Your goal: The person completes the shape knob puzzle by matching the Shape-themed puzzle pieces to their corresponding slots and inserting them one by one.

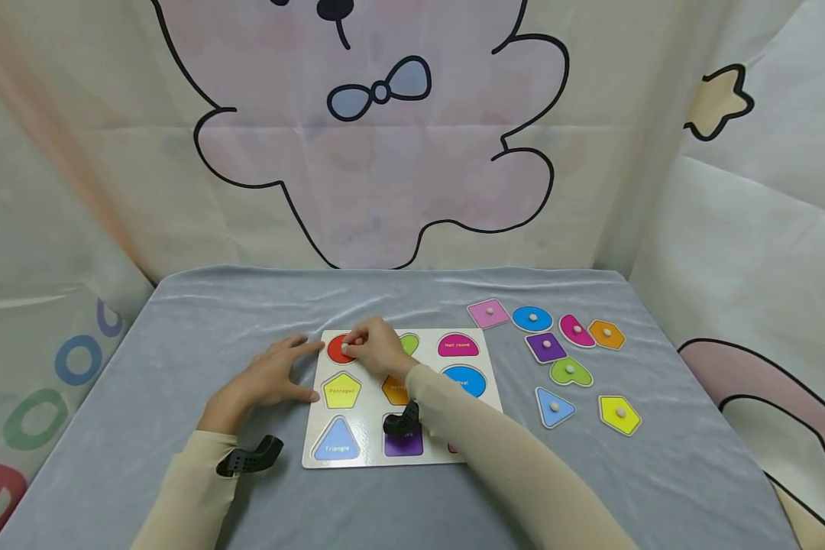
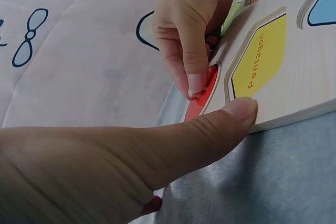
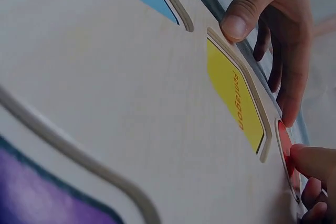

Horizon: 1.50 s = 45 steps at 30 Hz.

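Observation:
A white wooden shape-puzzle board [image 1: 370,431] lies flat, with coloured, labelled recesses. At its far-left corner, my right hand [image 1: 382,350] pinches the knob of a red round puzzle piece [image 1: 334,350] between thumb and fingers. The piece sits at the round recess, and the pinching fingers partly cover it. My left hand [image 1: 264,378] is at the board's left edge, fingers extended. In the left wrist view its thumb [image 2: 210,124] rests on the rim beside the yellow pentagon recess [image 2: 262,59]. My right forearm hides part of the board's right side.
Right of the board lie several knobbed pieces: a pink one [image 1: 484,315], blue oval [image 1: 526,322], purple square [image 1: 541,353], magenta half round [image 1: 571,333], orange hexagon [image 1: 606,340], green heart [image 1: 567,377], blue triangle [image 1: 552,414] and yellow pentagon [image 1: 613,422]. Grey cloth [image 1: 247,298] covers the table.

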Motion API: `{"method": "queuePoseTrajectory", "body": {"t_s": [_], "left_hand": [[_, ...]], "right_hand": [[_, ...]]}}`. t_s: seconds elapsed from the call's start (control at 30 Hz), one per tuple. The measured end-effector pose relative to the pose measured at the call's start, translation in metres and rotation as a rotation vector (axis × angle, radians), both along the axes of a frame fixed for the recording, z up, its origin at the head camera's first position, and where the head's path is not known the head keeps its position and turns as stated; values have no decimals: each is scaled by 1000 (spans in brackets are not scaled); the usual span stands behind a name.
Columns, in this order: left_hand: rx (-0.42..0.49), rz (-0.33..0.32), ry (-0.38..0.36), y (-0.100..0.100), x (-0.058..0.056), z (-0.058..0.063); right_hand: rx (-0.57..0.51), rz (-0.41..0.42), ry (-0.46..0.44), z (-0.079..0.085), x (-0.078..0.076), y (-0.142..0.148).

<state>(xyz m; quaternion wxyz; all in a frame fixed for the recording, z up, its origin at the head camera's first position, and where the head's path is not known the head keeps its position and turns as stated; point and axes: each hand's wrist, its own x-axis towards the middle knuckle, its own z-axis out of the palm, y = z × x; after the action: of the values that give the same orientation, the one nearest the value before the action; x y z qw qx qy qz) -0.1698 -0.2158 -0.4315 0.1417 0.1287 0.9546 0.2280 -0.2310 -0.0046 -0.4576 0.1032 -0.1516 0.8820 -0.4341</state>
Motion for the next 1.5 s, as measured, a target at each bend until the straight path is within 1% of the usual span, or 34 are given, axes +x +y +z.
{"method": "queuePoseTrajectory", "body": {"t_s": [0.27,0.37,0.53,0.6,0.77,0.9,1.03,1.23,1.33,1.5], "left_hand": [[2,-11,14,1,0,-1],[-3,-12,19,1,0,-1],[-15,-3,14,1,0,-2],[-17,1,10,1,-1,-3],[-20,5,11,0,-2,-5],[-18,2,14,0,-3,-5],[-18,2,13,1,-3,-5],[-22,8,11,2,-3,-4],[-17,5,17,2,-3,-3],[-15,16,16,2,-1,-5]], "right_hand": [[-16,1,-23,1,3,2],[-39,17,-35,0,2,3],[-91,89,-51,-2,-3,9],[-91,123,-52,0,-4,12],[-70,188,-40,9,-4,19],[-60,204,-48,17,-2,27],[-44,217,-37,24,2,36],[-20,243,16,30,6,53],[0,247,41,31,9,63],[-18,240,70,29,14,82]]}}
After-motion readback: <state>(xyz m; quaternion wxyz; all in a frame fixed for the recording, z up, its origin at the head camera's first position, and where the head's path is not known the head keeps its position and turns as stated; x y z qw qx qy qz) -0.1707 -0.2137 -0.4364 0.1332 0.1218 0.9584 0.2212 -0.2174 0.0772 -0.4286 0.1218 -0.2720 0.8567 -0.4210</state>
